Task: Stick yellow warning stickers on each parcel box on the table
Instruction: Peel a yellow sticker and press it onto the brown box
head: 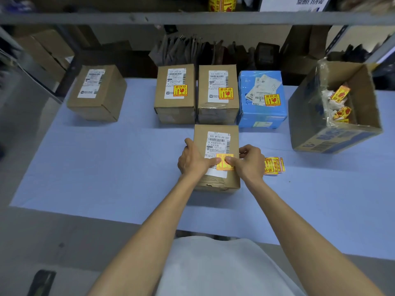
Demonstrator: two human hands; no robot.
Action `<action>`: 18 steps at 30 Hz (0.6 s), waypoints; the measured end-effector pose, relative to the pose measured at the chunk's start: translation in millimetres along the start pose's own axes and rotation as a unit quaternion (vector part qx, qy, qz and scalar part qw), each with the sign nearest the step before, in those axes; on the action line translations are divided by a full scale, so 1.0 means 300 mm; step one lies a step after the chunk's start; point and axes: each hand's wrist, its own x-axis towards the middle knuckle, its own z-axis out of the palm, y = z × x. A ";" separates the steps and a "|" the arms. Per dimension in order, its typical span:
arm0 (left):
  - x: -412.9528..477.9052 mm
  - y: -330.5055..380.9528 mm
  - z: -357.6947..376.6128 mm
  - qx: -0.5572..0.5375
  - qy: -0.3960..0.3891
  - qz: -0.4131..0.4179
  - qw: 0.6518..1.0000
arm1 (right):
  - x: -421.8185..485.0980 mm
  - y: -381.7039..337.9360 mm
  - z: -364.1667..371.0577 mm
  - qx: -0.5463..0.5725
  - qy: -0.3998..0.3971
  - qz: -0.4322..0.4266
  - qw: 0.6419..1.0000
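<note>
Colours and patterns, parcel bench

Table [106,167]: pale blue, plain. Near box [215,131], left box [96,103] and two middle boxes [174,107] [218,112]: brown card, white labels with black barcode print. Blue box [261,116]: bright blue, white slips. Stickers [224,162] [273,165]: yellow with red print. Open carton [333,135]: brown, blue lettering; yellow-red and white scraps [339,103] inside. Shelf [192,18]: grey.
</note>
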 end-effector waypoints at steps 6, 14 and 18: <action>0.011 -0.012 -0.025 -0.017 -0.035 0.014 0.999 | 0.001 -0.014 -0.003 0.005 -0.006 0.003 1.000; 0.000 -0.006 -0.011 0.020 -0.040 0.028 0.999 | -0.060 0.036 0.011 0.038 0.000 -0.052 0.998; 0.008 -0.014 -0.030 0.018 -0.066 0.034 0.997 | -0.062 0.032 0.000 0.031 -0.021 -0.067 0.997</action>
